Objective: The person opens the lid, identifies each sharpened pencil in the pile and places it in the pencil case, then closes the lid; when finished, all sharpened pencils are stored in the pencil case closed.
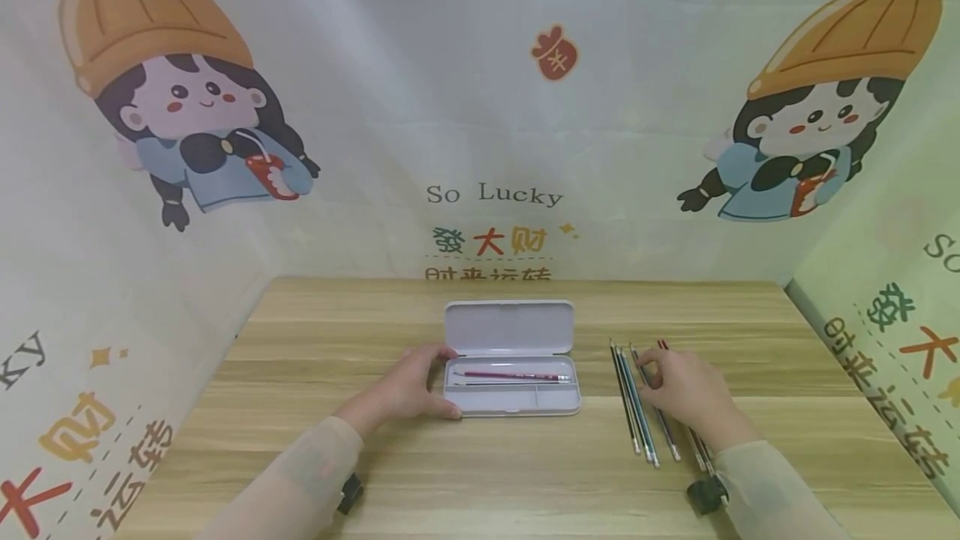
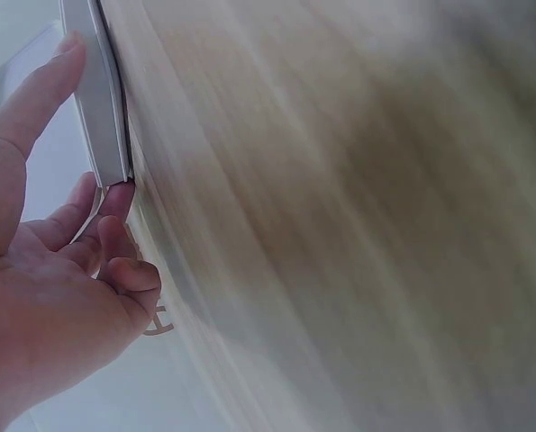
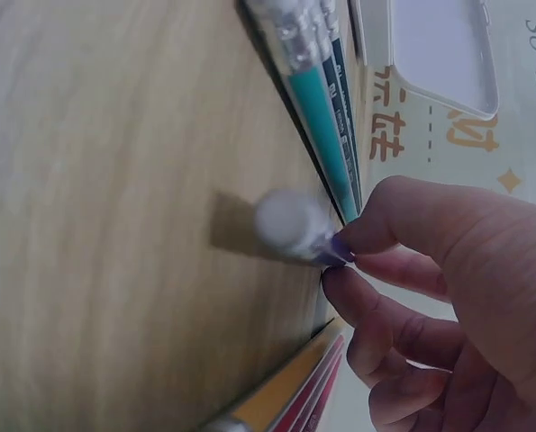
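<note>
A white pencil case (image 1: pixel 491 401) lies with its lid (image 1: pixel 510 328) tipped back. A dark red pencil (image 1: pixel 513 376) and another beside it rest in its long rear compartment. My left hand (image 1: pixel 397 390) grips the case's left end, thumb at the near corner and fingers at the far one. To the right, my right hand (image 1: pixel 690 394) pinches a pencil (image 3: pixel 290 223) between thumb and fingertips. That pencil has a white eraser and a purplish barrel; its eraser end is tilted toward the right wrist camera.
Several teal and dark pencils (image 1: pixel 632 402) lie side by side between case and right hand. More pencils, with red and orange barrels (image 3: pixel 286 391), lie partly under that hand. Printed cloth (image 1: pixel 375 107) hangs behind the wooden table (image 1: pixel 480 473) and along its sides.
</note>
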The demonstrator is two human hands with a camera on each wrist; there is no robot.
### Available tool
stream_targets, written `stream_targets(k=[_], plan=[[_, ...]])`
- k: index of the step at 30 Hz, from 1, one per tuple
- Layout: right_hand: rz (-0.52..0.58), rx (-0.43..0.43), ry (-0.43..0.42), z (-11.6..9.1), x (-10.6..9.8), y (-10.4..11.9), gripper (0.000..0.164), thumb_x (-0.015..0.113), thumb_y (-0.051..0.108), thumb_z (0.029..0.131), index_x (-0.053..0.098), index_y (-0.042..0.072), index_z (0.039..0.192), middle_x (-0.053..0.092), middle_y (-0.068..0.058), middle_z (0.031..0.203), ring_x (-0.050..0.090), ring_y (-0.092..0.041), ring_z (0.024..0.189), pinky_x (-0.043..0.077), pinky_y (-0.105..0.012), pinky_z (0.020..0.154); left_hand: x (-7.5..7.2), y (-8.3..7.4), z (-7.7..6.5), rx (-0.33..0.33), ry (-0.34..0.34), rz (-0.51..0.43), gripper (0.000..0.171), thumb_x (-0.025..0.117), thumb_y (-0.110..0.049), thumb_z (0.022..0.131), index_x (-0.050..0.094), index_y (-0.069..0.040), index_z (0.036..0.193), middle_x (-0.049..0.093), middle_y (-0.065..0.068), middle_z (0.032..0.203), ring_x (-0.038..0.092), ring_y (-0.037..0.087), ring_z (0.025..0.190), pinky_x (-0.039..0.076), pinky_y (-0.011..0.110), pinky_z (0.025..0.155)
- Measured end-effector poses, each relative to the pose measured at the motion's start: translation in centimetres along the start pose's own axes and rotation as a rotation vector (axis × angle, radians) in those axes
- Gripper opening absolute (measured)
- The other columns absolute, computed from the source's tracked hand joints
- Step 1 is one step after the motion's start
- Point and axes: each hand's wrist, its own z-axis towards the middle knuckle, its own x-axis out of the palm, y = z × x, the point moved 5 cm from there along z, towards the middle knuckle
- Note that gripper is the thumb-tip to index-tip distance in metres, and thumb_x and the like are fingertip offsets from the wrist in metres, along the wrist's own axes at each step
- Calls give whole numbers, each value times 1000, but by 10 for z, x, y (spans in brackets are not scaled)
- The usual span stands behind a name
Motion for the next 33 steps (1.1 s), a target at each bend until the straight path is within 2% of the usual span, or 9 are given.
stream_targets(k=[13, 18, 24, 33], plan=[[39, 19, -6, -3, -4, 0, 42, 79, 23, 81, 71, 7, 118, 77, -3, 87, 69, -16, 71, 52, -33, 55, 0, -2, -2, 1, 9, 9, 88, 99, -28, 63, 57, -6, 137, 59, 16, 143, 49, 37, 137, 36, 54, 122], [41, 4, -15, -4, -7, 3, 43, 79, 23, 81, 71, 9, 121, 77, -3, 88, 67, -16, 72, 51, -34, 55, 0, -1, 0, -9, 10, 16, 88, 98, -29, 64, 57, -8, 138, 58, 16, 145, 49, 37, 138, 35, 53, 123], [55, -7, -38, -3, -8, 5, 43, 76, 20, 81, 73, 15, 123, 74, 4, 86, 58, -9, 66, 46, -29, 51, 1, 0, 0, -4, 9, 6, 88, 99, -29, 64, 57, -7, 138, 58, 16, 145, 49, 37, 138, 35, 53, 123], [48, -101, -93, -6, -10, 15, 37, 74, 17, 82, 75, 18, 118, 72, 11, 84, 55, -5, 65, 42, -26, 50, 0, 0, 0, 9, 15, 15, 87, 98, -30, 65, 57, -6, 139, 57, 17, 146, 49, 37, 139, 35, 53, 123]])
